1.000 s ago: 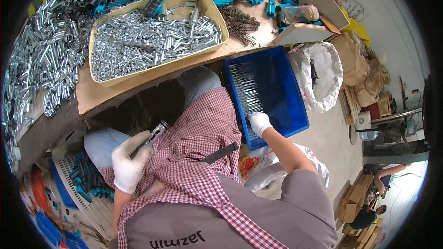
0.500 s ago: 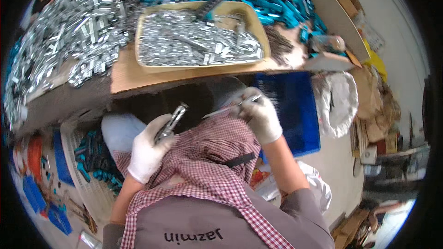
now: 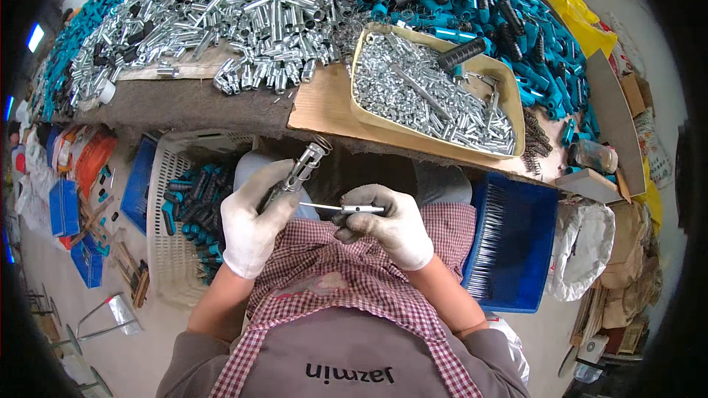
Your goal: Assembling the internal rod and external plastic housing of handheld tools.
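My gloved left hand [image 3: 254, 217] is closed around a shiny metal tube [image 3: 301, 169] that tilts up and to the right. A coil spring [image 3: 321, 145] shows at the tube's upper end. Between the fingers of my gloved right hand [image 3: 394, 225] is a thin metal rod [image 3: 317, 206] with a small silver cylinder [image 3: 358, 208] on it. The rod lies nearly level, its free end pointing left, close to my left hand's fingers. Both hands are above my lap, over a checked apron [image 3: 324, 258].
Ahead, a cream tray [image 3: 361, 107] full of small metal cylinders rests on the bench, beside heaped metal tubes [image 3: 273, 15] and teal-and-black handles [image 3: 527, 66]. A blue bin [image 3: 527, 258] with thin rods stands right; a white crate [image 3: 166, 250] holding more handles stands left.
My hands have come closer together, the right one bringing the rod beside the tube. The view has swung, so the tray and bench appear farther right.
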The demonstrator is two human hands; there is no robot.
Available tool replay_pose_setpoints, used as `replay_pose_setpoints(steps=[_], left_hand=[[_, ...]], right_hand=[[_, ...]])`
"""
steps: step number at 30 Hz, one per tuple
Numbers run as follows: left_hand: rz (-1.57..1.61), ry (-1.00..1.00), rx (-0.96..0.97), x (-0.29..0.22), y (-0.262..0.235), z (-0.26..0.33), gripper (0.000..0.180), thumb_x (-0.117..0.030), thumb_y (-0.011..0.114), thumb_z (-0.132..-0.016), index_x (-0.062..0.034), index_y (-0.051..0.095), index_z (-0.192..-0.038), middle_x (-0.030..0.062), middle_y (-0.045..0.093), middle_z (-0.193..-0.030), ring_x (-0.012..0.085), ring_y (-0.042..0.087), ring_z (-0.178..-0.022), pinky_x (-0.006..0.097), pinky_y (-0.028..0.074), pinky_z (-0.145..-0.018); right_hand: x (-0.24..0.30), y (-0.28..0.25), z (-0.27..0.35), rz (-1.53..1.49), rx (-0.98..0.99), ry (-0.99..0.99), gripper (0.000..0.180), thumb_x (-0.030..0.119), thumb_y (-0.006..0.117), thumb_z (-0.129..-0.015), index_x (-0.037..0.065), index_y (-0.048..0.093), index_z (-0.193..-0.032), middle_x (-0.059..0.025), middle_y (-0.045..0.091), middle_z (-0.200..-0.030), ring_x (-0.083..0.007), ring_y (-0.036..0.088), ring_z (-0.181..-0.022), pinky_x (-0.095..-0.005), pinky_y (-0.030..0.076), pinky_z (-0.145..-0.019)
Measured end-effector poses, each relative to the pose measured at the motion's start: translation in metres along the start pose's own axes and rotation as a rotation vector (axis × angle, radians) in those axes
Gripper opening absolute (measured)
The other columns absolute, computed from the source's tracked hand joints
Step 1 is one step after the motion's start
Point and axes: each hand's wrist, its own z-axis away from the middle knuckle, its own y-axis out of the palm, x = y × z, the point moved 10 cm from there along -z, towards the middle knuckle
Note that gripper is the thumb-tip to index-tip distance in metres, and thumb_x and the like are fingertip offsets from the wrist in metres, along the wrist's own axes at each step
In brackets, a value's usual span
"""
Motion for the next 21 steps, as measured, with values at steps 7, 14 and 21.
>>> replay_pose_setpoints(steps=[7,14,21], left_hand=[[0.002,-0.017,0.104,0.005,0.015,-0.005,0.035,-0.001,0.060,-0.081,0.0058,0.066,-0.114,0.0042,0.065,-0.084,0.0071,0.055,-0.063,0.021,0.045,-0.057],[-0.226,0.156,0.216,-0.025,0.014,-0.004,0.034,-0.008,0.073,-0.072,0.0026,0.070,-0.104,0.0115,0.071,-0.087,0.0209,0.068,-0.074,0.031,0.052,-0.070],[-0.173,0.186,0.360,-0.025,0.030,0.003,0.032,-0.012,0.076,-0.069,0.0009,0.073,-0.098,0.0169,0.072,-0.088,0.0276,0.071,-0.078,0.033,0.054,-0.071]], right_hand=[[0.002,-0.019,0.003,0.278,-0.151,-0.059,0.021,0.004,0.067,-0.085,-0.005,0.066,-0.104,-0.0091,0.066,-0.088,-0.0109,0.063,-0.067,-0.0245,0.052,-0.060],[0.043,-0.102,0.028,0.284,-0.446,-0.159,0.014,0.007,0.062,-0.084,0.000,0.065,-0.095,-0.0014,0.059,-0.077,-0.0075,0.053,-0.063,-0.0232,0.044,-0.058],[0.077,-0.071,0.031,0.498,-0.261,-0.157,0.014,0.009,0.065,-0.080,0.000,0.064,-0.092,-0.0010,0.059,-0.079,-0.0079,0.052,-0.070,-0.0246,0.044,-0.064]])
